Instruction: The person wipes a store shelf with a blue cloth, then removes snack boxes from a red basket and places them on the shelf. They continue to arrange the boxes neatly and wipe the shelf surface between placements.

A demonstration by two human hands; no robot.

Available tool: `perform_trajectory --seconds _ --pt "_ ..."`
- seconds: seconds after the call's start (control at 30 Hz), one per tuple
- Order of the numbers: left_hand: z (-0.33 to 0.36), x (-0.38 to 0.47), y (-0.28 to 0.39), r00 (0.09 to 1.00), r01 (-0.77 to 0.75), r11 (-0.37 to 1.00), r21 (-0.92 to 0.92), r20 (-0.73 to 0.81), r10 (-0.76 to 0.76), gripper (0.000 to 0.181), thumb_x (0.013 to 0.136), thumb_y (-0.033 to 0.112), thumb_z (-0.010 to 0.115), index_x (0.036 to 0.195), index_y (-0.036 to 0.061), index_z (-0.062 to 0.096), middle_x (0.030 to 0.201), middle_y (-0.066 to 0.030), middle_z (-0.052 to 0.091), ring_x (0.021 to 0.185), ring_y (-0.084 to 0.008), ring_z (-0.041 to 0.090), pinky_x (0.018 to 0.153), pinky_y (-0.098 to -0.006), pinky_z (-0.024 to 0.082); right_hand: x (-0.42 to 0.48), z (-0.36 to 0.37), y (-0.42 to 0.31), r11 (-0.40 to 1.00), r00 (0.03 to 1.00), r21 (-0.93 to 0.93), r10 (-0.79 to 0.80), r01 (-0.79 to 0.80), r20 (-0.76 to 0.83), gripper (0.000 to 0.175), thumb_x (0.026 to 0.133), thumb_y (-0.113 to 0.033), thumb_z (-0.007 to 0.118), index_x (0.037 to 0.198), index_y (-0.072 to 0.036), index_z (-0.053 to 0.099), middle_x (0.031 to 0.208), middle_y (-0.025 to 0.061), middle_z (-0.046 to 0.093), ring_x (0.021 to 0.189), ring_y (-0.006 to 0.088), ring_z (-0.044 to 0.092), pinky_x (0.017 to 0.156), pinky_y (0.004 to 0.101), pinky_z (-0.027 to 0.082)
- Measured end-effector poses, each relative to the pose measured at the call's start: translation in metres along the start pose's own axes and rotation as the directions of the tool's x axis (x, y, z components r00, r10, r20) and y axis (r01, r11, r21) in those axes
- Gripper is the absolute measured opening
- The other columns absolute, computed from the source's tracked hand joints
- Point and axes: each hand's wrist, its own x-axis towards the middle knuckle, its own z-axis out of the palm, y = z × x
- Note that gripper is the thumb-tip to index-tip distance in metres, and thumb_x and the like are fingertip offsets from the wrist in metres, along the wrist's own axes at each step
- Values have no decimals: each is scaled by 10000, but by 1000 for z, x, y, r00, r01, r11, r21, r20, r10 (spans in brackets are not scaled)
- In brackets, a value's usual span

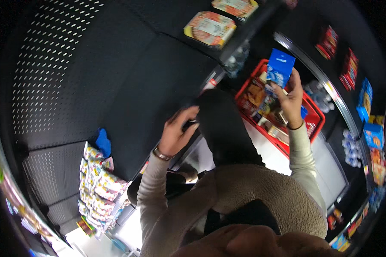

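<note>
My right hand [291, 101] grips the lower end of a blue carton [280, 66] between thumb and fingers. Beneath that hand is a red plastic shopping basket [317, 123] holding several packaged goods, among them an orange-brown packet [255, 93] and pale boxes [278, 134]. The carton is above the basket's far end. My left hand [179, 128], with a metal band at its wrist, is raised beside my dark-clad knee over the black shelf's front edge. Its thumb and fingers are apart, and I see nothing held in it.
Two flat food packs [209, 29] lie on the black shelf [132, 70]. White patterned bags [99, 186] and a blue item [103, 143] stand at left. On the right shelving are red packets [349, 69], blue packages [373, 135] and plastic bottles [351, 149]. A metal shelf edge [321, 77] curves past the basket.
</note>
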Motion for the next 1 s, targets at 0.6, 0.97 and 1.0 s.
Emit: perform_trajectory --seconds 0.6,0.97,1.0 --pt "-12 156 -123 818 63 917 -394 -506 -274 238 885 2 807 1097 -57 715 1044 -62 752 902 -116 681 809 -286 549 -22 192 -12 925 783 -46 -292 377 550 417 852 -66 705 1264 -37 646 1083 163 712 960 344 687 870 444 522" --pt "23 208 -178 772 167 982 -87 -608 -185 480 804 64 858 1141 -26 529 819 -105 735 696 -162 712 614 -316 547 -18 192 -2 926 759 -36 -287 377 584 411 855 -140 729 1245 -45 642 964 132 667 858 330 652 782 453 513" --pt "26 206 -180 777 226 973 -46 -595 -208 482 806 61 855 1147 -28 526 821 -104 728 679 -159 700 603 -321 542 -18 191 -1 928 756 -36 -279 371 591 405 853 -141 731 1238 -46 646 959 131 667 852 329 651 779 452 513"
